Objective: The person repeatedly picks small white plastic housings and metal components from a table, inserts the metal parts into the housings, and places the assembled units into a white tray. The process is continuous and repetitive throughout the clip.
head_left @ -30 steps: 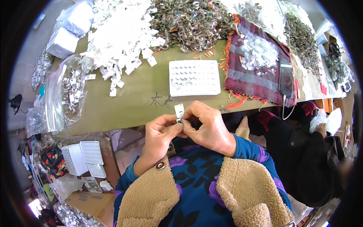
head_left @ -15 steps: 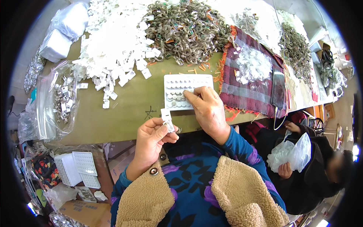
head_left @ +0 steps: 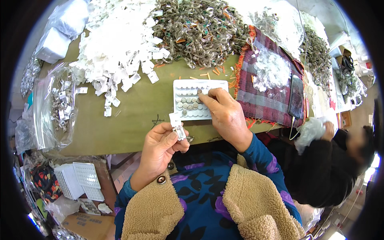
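In my left hand (head_left: pixel 162 143), a small white plastic case (head_left: pixel 177 125) with a clear lower part is pinched upright between thumb and fingers, close to the table's front edge. A white tray (head_left: pixel 208 114) with rows of round pockets lies just beyond it, holding several silver button cells (head_left: pixel 189 106). My right hand (head_left: pixel 225 114) reaches over the tray's right side. Its fingertips are closed on a button cell (head_left: pixel 199 92) above the pockets; the fingers partly cover it.
Behind the tray are heaps of white plastic cases (head_left: pixel 116 44) and greyish clear straps (head_left: pixel 196 34). A plaid cloth (head_left: pixel 256 100) at right bears clear pieces (head_left: pixel 272 70) and a phone (head_left: pixel 296 96). Left lies an open plastic bag (head_left: pixel 50 108). A person (head_left: pixel 320 172) sits at right.
My right hand has shifted slightly on the tray, and a button cell now shows at its fingertips. My left hand keeps its hold. The person at right has moved a plastic bag toward the table.
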A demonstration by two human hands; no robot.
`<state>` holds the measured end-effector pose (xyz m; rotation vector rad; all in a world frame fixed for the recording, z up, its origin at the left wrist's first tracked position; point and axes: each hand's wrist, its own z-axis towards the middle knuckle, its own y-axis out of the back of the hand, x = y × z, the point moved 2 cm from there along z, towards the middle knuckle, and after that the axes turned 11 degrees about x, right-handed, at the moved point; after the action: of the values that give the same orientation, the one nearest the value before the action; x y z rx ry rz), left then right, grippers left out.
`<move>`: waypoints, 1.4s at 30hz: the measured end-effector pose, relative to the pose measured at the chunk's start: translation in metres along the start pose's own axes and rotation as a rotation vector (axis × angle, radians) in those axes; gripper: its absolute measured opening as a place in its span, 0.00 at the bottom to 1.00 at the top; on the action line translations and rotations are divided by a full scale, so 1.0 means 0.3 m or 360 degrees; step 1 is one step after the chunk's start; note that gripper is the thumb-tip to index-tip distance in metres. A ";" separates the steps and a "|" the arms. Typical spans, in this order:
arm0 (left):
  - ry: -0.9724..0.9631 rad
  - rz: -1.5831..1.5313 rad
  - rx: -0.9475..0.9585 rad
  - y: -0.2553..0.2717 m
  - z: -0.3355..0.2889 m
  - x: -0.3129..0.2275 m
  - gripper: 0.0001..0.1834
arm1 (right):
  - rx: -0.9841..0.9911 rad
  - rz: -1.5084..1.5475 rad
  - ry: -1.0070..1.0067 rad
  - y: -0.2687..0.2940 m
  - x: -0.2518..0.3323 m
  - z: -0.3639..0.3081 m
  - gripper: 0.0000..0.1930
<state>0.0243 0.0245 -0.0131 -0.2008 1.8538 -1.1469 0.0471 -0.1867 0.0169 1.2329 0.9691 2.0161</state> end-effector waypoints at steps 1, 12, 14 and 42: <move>0.0005 -0.0006 -0.0005 -0.001 -0.001 0.003 0.15 | 0.0001 -0.0037 0.0052 -0.001 0.002 0.001 0.10; -0.0014 -0.0121 -0.0011 -0.014 -0.023 0.055 0.13 | 0.0015 0.0654 0.0106 0.003 0.188 -0.097 0.11; -0.0046 -0.0110 0.0010 -0.026 -0.029 0.064 0.13 | 0.0008 0.0587 0.0182 -0.004 0.211 -0.108 0.14; -0.0262 0.0086 -0.0099 -0.135 -0.278 0.113 0.11 | -0.0486 0.0745 0.0054 0.020 0.263 -0.314 0.12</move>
<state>-0.0711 0.0356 0.0098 -0.2712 1.7401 -1.0063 -0.0709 -0.1557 0.0313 1.3424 0.3790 2.4342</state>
